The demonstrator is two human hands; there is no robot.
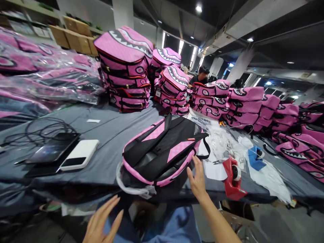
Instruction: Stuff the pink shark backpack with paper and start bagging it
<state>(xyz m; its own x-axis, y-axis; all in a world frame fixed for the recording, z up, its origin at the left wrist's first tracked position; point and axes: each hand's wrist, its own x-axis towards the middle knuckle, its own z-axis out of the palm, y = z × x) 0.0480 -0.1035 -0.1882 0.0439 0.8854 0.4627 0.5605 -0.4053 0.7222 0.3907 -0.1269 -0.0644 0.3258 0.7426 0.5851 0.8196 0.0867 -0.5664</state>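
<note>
A pink and black backpack (177, 125) lies on the grey cloth-covered table in front of me, its straps and back panel facing up. A whitish plastic strip or bag edge (126, 188) sticks out around its near left corner. My right hand (197, 179) is beside the backpack's right edge, fingers spread; whether the fingertips touch it I cannot tell. Below the table's front edge, above my lap, my left hand (102, 222) is held apart from the backpack with its fingers stretched out. Neither hand holds anything.
A red tape dispenser (231, 184) and a blue one (256, 158) stand at right near white plastic bags (222, 141). At left lie a white power bank (80, 155), a dark tablet-like device (54, 148) and cables. Backpack stacks (126, 71) line the back; a person (201, 76) is behind them.
</note>
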